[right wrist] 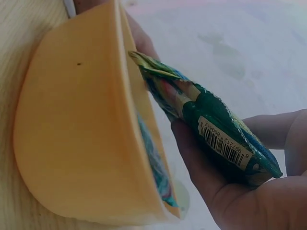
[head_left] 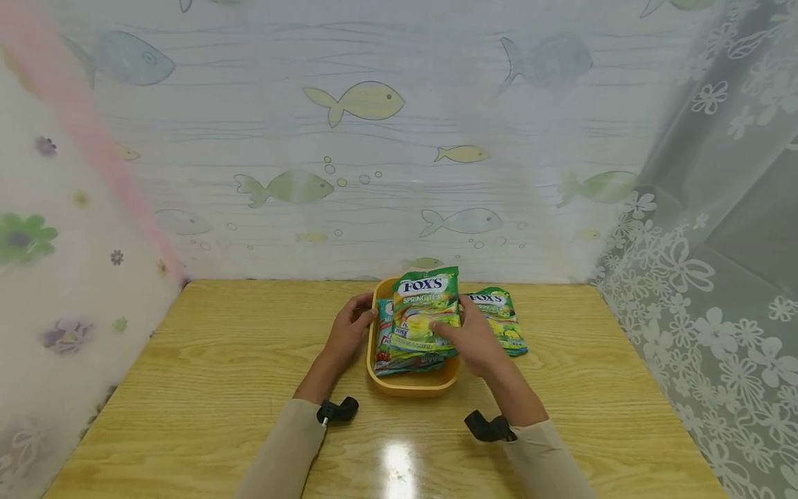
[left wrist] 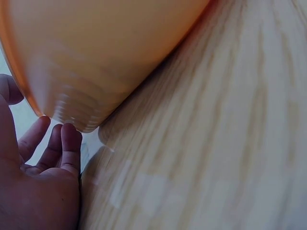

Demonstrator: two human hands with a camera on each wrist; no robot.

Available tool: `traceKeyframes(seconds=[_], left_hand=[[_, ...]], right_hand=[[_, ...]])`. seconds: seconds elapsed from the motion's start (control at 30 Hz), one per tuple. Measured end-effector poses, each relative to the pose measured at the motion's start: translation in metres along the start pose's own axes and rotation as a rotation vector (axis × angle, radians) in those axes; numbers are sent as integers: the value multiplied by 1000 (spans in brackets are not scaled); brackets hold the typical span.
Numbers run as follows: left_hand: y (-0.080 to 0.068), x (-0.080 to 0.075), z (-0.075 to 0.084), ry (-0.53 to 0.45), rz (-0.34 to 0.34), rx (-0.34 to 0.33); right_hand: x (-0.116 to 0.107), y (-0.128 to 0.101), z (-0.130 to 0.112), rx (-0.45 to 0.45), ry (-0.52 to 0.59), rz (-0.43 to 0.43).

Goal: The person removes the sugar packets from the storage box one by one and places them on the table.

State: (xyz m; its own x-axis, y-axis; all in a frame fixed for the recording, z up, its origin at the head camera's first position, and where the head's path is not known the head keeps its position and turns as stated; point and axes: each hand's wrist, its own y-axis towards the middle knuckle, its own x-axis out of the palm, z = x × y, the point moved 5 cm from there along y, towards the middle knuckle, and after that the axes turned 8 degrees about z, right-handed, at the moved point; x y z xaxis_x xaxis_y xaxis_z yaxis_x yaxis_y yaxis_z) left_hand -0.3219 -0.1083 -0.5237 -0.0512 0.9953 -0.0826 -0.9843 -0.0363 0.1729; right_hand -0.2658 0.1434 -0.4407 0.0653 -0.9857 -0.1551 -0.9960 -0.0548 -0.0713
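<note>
A green bag of FOX'S Spring Tea candy (head_left: pixel 424 312) is held in my right hand (head_left: pixel 476 339), thumb across its front. In the right wrist view the bag's barcode side (right wrist: pixel 220 143) shows, tilted over the basin's rim. Below it stands a yellow plastic basin (head_left: pixel 411 388). Inside lies a teal and red candy bag (head_left: pixel 383 343), partly hidden under the held one. My left hand (head_left: pixel 348 329) grips the basin's left rim, thumb over the edge. Its fingertips meet the outer wall (left wrist: pixel 110 57) in the left wrist view.
A second FOX'S Spring Tea bag (head_left: pixel 508 322) lies on the wooden table (head_left: pixel 249 360), right of the basin and partly behind my right hand. A fish-patterned curtain (head_left: pixel 386 159) hangs along the table's back edge, and a flower-patterned sheet (head_left: pixel 736 305) hangs at the right.
</note>
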Motion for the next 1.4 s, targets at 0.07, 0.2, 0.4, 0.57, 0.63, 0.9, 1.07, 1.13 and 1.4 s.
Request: traceKeyframes(seconds=[0.07,0.2,0.4,0.57,0.63,0.9,1.07,1.13,1.4], left_hand=[[-1,0,1,-9,-6,4],[-1,-1,1,-21,-9,10],[-2,-1,1,-34,-9,2],[-3,0,6,-22,-12,-24],[-3,0,6,-23,-13,-25],[-2,0,1,-13,-6,-6],[-2,0,1,-8,1,-10],[-2,0,2,-13,-1,-10],[-2,0,4,-22,-9,-5]], right_hand=[[-2,-1,-3,-14,16,-8],[-6,-2,-6,-20,7,-1],[-16,-3,-11,-4,-6,12],[-24,-4,-18,-26,20,0],[-27,-5,-21,-38,28,-3],[-45,-6,-26,-50,43,5],[-56,-8,-29,-62,57,12],[-60,-9,-31,-69,47,14],[-78,-14,-38,-81,36,32]])
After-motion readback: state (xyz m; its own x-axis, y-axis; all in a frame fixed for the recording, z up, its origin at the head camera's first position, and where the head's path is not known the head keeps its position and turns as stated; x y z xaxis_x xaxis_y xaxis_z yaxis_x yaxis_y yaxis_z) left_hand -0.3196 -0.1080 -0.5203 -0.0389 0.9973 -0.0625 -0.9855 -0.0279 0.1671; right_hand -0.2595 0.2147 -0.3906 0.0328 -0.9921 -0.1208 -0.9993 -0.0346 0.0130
